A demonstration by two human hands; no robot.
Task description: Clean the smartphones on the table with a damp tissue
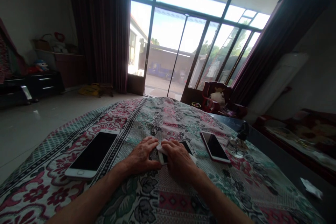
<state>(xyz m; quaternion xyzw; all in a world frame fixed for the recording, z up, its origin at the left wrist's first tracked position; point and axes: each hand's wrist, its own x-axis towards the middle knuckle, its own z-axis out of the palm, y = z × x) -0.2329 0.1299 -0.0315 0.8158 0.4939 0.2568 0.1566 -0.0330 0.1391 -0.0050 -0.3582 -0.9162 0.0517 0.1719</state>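
My left hand (141, 155) and my right hand (178, 161) meet at the middle of a floral quilted bedspread (147, 196). Both press on a small white cloth (161, 148) that lies over a dark-screened smartphone (187, 146), which my right hand mostly hides. To the left lies a larger white smartphone (91, 155), screen up, apart from my left hand. To the right of my right hand lies a smartphone with a pink-red edge (214, 147), also screen up and untouched. Beyond it stands a small glass object (237, 146).
A dark table edge (275, 150) runs along the bedspread's right side, with a white paper scrap (311, 188) on it. A red chair (216, 96) stands by the glazed door (164, 45). A red sofa (301, 136) is at right, a black cabinet (31, 85) at left.
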